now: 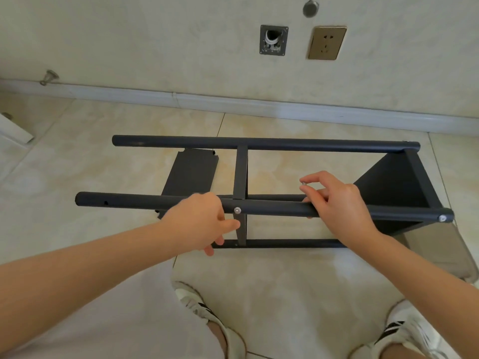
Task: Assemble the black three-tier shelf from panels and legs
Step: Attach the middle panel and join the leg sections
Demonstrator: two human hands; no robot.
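The black shelf frame lies on its side on the tiled floor. Its near top leg (274, 209) and far top leg (259, 143) run left to right. A middle panel (240, 174) and an end panel (394, 185) at the right sit between the legs. A silver screw head (237, 210) shows where the middle panel meets the near leg, another (442, 218) at that leg's right end. My left hand (199, 221) grips the near leg beside the middle screw. My right hand (337, 200) rests on the same leg and pinches a small silver screw (303, 183). A loose black panel (190, 174) lies on the floor under the frame's left part.
The wall and white baseboard (233, 103) run behind the frame, with a socket (327, 42) and an open wall box (273, 40). A white board edge (13, 130) shows at far left. My shoes (197, 307) stand just in front; a beige cushion (438, 250) lies at right.
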